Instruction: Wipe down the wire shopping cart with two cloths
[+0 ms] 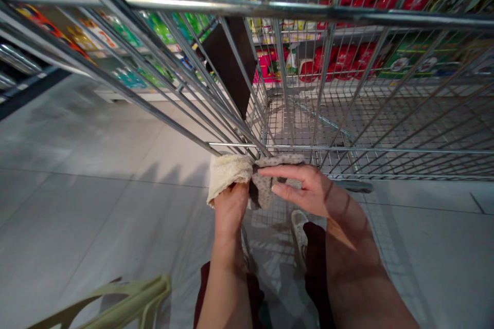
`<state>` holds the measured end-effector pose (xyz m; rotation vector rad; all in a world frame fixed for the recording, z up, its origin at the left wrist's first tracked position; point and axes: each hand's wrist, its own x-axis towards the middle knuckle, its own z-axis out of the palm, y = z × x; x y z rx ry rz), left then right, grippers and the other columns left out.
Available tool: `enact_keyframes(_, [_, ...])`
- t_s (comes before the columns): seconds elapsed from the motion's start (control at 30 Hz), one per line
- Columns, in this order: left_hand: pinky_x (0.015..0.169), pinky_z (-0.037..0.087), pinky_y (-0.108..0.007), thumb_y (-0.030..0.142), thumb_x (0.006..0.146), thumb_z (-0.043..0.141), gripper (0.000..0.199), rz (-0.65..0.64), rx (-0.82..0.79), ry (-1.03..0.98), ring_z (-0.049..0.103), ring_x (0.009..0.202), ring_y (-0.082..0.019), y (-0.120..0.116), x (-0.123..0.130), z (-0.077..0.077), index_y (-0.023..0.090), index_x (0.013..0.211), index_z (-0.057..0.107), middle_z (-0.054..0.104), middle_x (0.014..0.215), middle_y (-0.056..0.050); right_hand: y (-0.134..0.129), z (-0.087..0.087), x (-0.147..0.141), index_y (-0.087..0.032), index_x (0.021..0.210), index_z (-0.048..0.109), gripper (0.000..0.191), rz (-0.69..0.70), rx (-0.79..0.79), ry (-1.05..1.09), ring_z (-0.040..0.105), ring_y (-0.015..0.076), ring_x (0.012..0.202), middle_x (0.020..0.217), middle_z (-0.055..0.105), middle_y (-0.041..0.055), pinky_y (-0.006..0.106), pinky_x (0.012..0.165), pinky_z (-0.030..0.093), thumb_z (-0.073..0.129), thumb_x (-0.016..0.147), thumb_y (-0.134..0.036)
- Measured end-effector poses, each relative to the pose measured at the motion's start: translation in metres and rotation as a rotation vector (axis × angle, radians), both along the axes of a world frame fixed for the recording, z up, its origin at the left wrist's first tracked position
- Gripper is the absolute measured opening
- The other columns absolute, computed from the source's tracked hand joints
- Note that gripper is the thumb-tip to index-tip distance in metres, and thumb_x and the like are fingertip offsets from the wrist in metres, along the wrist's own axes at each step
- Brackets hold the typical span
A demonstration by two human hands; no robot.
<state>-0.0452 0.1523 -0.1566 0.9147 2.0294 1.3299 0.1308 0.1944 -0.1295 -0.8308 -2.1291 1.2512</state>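
A cream and grey spotted cloth lies against the lower frame of a metal wire cart. My left hand is wrapped in its cream part, which covers the fingers, and grips it against the bars. From the right, my right hand reaches over the grey spotted part, index finger stretched out and thumb apart below it. That index fingertip touches the cloth near a dark patch. Whether the cream and grey parts are one piece or two, I cannot tell.
Behind the cart, shelves hold green bottles and red packs. A dark panel hangs on the cart's side. A pale green plastic stool or chair part stands at lower left on the tiled floor. My shoe is close below the cart.
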Motion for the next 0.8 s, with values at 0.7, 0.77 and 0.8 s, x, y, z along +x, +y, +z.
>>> enact_keyframes(0.7, [0.114,0.037,-0.037,0.036,0.078,0.067,0.047,0.085,0.072,0.008,0.056,0.127,-0.024,-0.004,0.002,-0.007,0.023,0.123,0.065,0.07,0.122,-0.005,0.003,-0.003,0.005,-0.026,0.123,0.068,0.035,-0.069,0.0,-0.003,0.067,0.019,0.11,0.118,0.072,0.0027,0.034,0.098,0.052,0.055,0.092,-0.038])
enact_keyframes(0.77, [0.114,0.037,-0.038,0.035,0.078,0.066,0.044,0.045,0.035,0.022,0.057,0.125,-0.024,-0.002,0.002,-0.007,0.025,0.12,0.067,0.07,0.119,-0.005,0.003,-0.014,0.005,-0.028,0.123,0.068,0.037,-0.071,0.01,-0.166,0.067,0.0197,0.109,0.117,0.072,0.0027,0.035,0.097,0.052,0.056,0.091,-0.039])
enact_keyframes(0.8, [0.115,0.035,-0.039,0.032,0.077,0.067,0.042,0.012,0.016,0.042,0.057,0.125,-0.024,-0.001,0.002,-0.007,0.025,0.118,0.068,0.071,0.117,-0.005,0.002,-0.02,0.005,-0.029,0.124,0.068,0.038,-0.084,0.017,-0.277,0.067,0.0208,0.11,0.117,0.073,0.0031,0.036,0.098,0.052,0.057,0.09,-0.041])
